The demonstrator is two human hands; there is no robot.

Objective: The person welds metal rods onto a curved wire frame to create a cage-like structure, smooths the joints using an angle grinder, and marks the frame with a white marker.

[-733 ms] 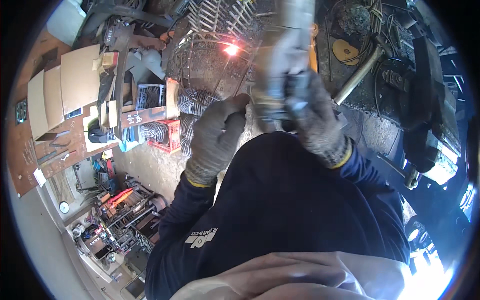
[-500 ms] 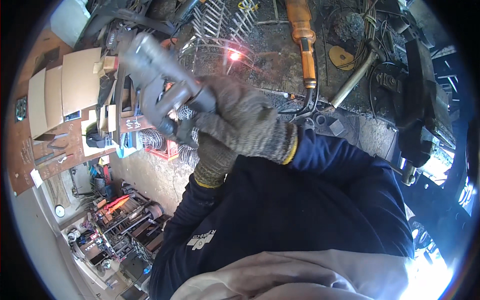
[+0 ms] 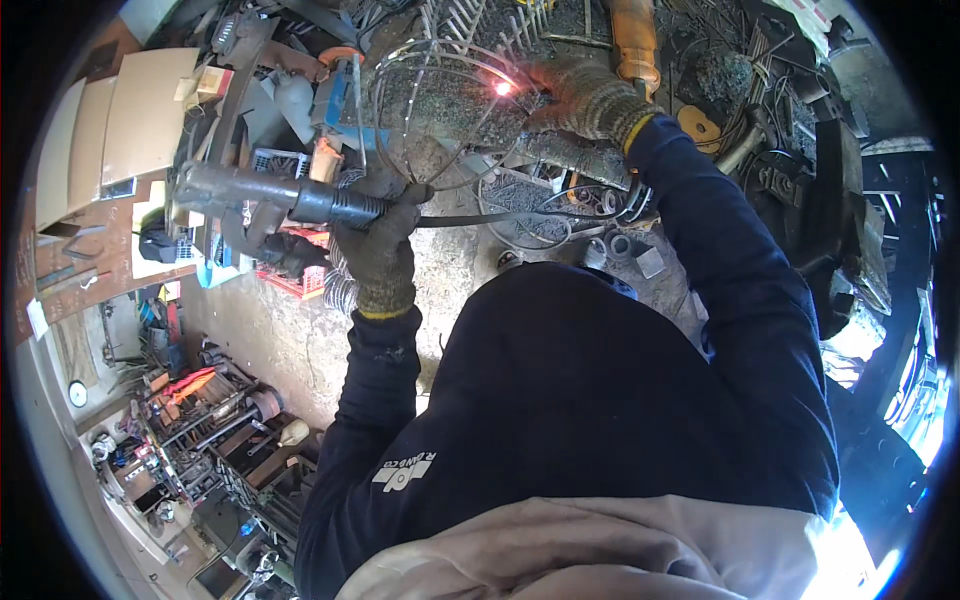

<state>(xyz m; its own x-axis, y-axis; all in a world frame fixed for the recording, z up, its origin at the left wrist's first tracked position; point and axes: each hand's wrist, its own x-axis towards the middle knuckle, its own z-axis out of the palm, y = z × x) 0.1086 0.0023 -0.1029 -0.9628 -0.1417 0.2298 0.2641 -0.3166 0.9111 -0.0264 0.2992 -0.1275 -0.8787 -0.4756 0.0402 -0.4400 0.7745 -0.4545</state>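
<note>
My left hand [image 3: 378, 262], in a grey knitted glove, is closed round a dark tube-shaped tool [image 3: 255, 187] with a ribbed collar and a curved part beneath it. A black cable [image 3: 470, 219] runs right from its grip end. The tool's exact kind is unclear. My right hand [image 3: 592, 100], gloved too, stretches over the bench with fingers apart, at the right side of a domed wire frame [image 3: 408, 110]. On that frame's upper rim a spot glows red-orange [image 3: 503, 88], close to the right fingertips. Whether the fingers touch the wire cannot be made out.
An orange power tool [image 3: 636, 45] lies behind my right hand, near a yellow-brown disc [image 3: 698, 124]. A hammer [image 3: 745, 140] and a vise [image 3: 845, 215] are on the right. Cardboard sheets [image 3: 150, 110] stand at the left; a red crate [image 3: 293, 283] sits below the tool.
My hands were together at the tool. The right has let go and swung right and away to the wire frame. The left keeps the tool, now turned level. The whole view has shifted slightly.
</note>
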